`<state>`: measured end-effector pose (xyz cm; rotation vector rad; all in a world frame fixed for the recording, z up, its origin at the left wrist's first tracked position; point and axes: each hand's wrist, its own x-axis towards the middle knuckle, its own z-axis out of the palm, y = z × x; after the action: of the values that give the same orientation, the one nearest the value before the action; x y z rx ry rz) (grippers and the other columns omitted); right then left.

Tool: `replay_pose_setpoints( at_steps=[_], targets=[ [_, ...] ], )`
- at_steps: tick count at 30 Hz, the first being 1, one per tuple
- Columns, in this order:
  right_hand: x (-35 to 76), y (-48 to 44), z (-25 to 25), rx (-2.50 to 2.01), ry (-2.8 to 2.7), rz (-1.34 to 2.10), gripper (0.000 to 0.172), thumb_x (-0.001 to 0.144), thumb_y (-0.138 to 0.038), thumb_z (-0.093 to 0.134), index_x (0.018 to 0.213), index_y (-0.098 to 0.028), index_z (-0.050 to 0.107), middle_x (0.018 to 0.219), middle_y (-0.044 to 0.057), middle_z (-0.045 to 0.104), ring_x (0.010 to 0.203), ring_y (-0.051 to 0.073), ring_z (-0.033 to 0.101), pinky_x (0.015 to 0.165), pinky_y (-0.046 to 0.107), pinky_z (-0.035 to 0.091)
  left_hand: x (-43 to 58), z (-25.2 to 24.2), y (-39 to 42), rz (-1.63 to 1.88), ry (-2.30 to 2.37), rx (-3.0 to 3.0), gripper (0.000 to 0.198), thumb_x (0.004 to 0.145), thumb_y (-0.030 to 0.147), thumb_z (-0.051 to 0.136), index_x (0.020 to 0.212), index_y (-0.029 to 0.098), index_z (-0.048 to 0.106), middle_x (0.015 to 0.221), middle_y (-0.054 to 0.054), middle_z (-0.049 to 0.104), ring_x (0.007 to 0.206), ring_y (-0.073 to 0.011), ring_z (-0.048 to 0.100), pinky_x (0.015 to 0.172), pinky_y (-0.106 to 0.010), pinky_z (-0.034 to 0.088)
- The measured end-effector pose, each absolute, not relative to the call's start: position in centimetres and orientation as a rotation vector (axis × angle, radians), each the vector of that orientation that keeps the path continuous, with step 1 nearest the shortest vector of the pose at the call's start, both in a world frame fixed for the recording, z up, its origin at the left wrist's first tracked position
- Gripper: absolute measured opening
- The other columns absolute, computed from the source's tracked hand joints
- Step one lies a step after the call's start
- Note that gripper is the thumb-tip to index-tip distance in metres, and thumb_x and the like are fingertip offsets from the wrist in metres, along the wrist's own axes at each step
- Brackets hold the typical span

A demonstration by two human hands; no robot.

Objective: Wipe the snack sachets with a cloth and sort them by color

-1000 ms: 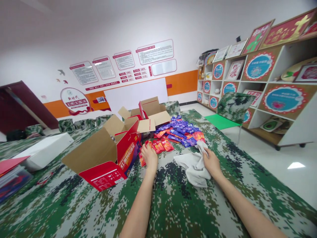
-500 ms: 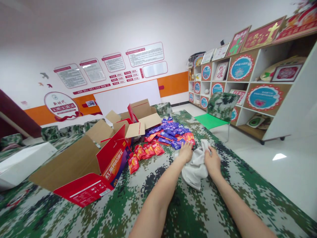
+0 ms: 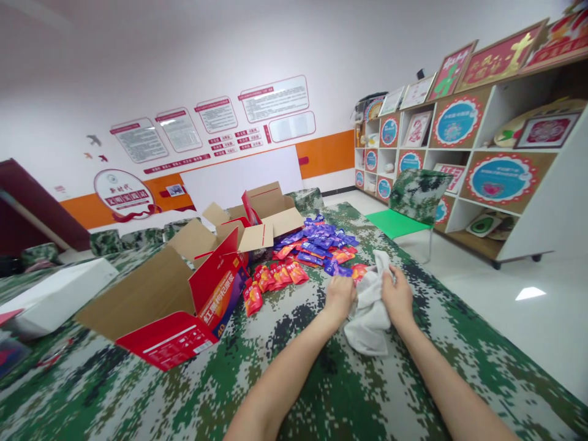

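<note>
My left hand [image 3: 340, 298] is closed, its fingers curled round the edge of a red pouch [image 3: 359, 272] that shows beside the knuckles. Most of its grip is hidden from me. A crumpled white cloth [image 3: 367, 334] hangs between my hands, its lower end on the camouflage tablecloth. Pinched between thumb and fingers, the cloth's upper part is in my right hand [image 3: 397, 297]. Just beyond lies a heap of purple pouches [image 3: 319, 236] mixed with red ones. Left of the heap, several red pouches [image 3: 280, 275] lie in a row.
An opened red carton [image 3: 214, 294] with raised flaps stands on the left of the table [image 3: 294, 367], another open box [image 3: 271, 208] behind it. At far left is a white box [image 3: 59, 297]. A green-seated chair [image 3: 404, 222] and shelves [image 3: 452, 153] stand to the right.
My left hand has drawn back from the heap and curled shut, a red pouch coming with it toward the cloth. My right hand keeps hold of the cloth. The view has shifted slightly.
</note>
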<state>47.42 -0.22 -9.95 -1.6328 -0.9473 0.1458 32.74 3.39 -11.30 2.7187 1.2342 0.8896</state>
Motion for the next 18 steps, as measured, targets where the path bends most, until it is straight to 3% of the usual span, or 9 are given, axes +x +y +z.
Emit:
replay_pose_setpoints(
  at_steps=[4, 7, 14, 18],
  targets=[
    [47.2, -0.6, -9.2, -1.577, -0.976, 0.154, 0.047, 0.079, -0.040, 0.039, 0.112, -0.013, 0.056, 0.109, 0.015, 0.061, 0.091, 0.024, 0.056, 0.082, 0.038, 0.041, 30.0, -7.7, 1.9, 1.377, 1.412, 2.047, 0.024, 0.088, 0.023, 0.030, 0.089, 0.020, 0.053, 0.081, -0.003, 0.059, 0.077, -0.0145, 0.054, 0.073, -0.026, 0.040],
    [45.9, -1.1, -8.6, -1.497, -1.071, 0.222, 0.046, 0.080, -0.042, 0.039, 0.113, -0.014, 0.055, 0.109, 0.013, 0.061, 0.092, 0.024, 0.056, 0.084, 0.038, 0.042, 28.5, -6.4, 1.6, 1.543, 1.384, 1.685, 0.023, 0.086, 0.028, 0.034, 0.087, 0.020, 0.055, 0.081, -0.003, 0.060, 0.076, -0.0137, 0.055, 0.074, -0.025, 0.041],
    [40.4, -3.9, -7.9, -1.142, -1.649, 0.365, 0.037, 0.085, -0.034, 0.038, 0.119, -0.025, 0.050, 0.123, 0.006, 0.052, 0.118, 0.020, 0.043, 0.101, 0.039, 0.031, 26.6, -7.8, 1.5, 1.531, 1.188, 1.063, 0.024, 0.073, 0.033, 0.053, 0.083, 0.013, 0.060, 0.076, -0.005, 0.064, 0.069, -0.0132, 0.058, 0.067, -0.026, 0.046],
    [38.5, -3.8, -9.5, -1.120, -1.851, 0.464, 0.042, 0.085, -0.034, 0.041, 0.127, -0.029, 0.043, 0.139, 0.003, 0.035, 0.130, 0.021, 0.028, 0.106, 0.042, 0.024, 26.6, -7.3, 0.7, 1.487, 0.947, 0.817, 0.029, 0.068, 0.035, 0.059, 0.086, 0.012, 0.060, 0.079, -0.006, 0.065, 0.062, -0.0115, 0.059, 0.059, -0.024, 0.047]
  ],
)
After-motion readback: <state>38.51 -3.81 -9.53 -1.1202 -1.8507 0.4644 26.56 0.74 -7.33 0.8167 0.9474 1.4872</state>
